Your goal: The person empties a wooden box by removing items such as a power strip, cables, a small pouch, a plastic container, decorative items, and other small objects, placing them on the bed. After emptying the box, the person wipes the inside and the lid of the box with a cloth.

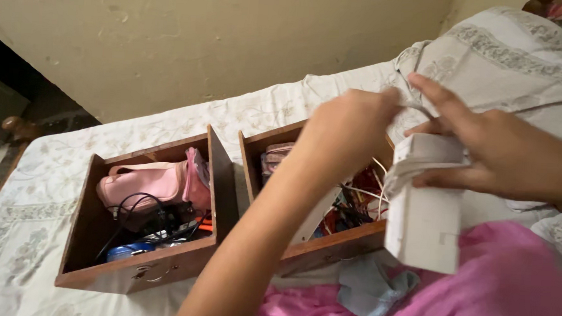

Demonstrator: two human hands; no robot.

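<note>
My right hand (486, 153) grips the top of a white rectangular box-shaped device (424, 217), held upright over my lap. A white cord (404, 159) is wrapped around its upper end. My left hand (350, 126) reaches across in front of it, fingers pinched on the cord near the top edge. Both hands hover above the right of two wooden drawers (328, 244) lying on the bed.
The left drawer (89, 206) holds a pink pouch (145, 183), black cables and a blue object. The right drawer holds tangled wires and small items. A grey-blue cloth (370, 288) lies on my pink garment (504, 298). A pale patterned bedsheet (36, 177) and a wall lie behind.
</note>
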